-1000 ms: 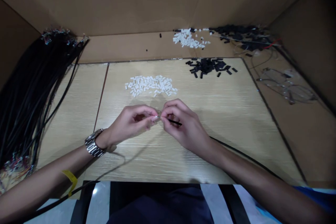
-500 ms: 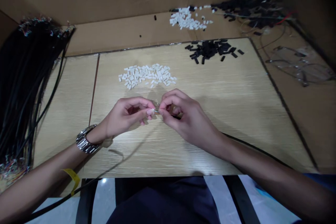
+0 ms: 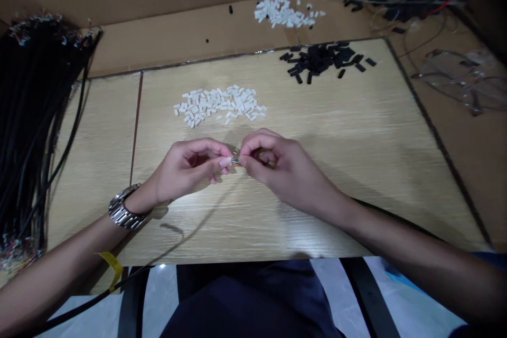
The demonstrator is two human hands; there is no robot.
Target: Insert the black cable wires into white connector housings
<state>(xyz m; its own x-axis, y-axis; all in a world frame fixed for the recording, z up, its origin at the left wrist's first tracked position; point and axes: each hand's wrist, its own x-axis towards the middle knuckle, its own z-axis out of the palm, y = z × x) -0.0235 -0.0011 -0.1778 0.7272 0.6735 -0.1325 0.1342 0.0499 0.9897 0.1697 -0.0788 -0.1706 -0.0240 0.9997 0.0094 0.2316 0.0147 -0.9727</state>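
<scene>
In front of me my left hand [image 3: 196, 163] is closed in a pinch of thumb and fingertips. My right hand [image 3: 277, 163] pinches close beside it, fingertips almost touching the left ones. Thin coloured wires [image 3: 235, 161], greenish and orange, bridge the small gap, held by both hands. Whether a small white part also sits under my left thumb, I cannot tell. A black cable [image 3: 396, 219] passes behind my right forearm; its end near the hand is hidden. Just beyond the hands lies a pile of small white plastic pieces [image 3: 217, 103] on the table [image 3: 336, 132].
A thick bundle of black cables [image 3: 31, 132] with bare coloured wire ends lies at left. Black plastic pieces [image 3: 320, 60] are heaped at the back right. Behind them, more white pieces [image 3: 283, 9] rest on cardboard [image 3: 158, 39]. Yellow tape [image 3: 111, 266] marks a cable near my left forearm.
The camera view has shifted slightly, so the piles sit higher in the picture. Both hands keep their pinch; green and orange now show more clearly on the wires between them.
</scene>
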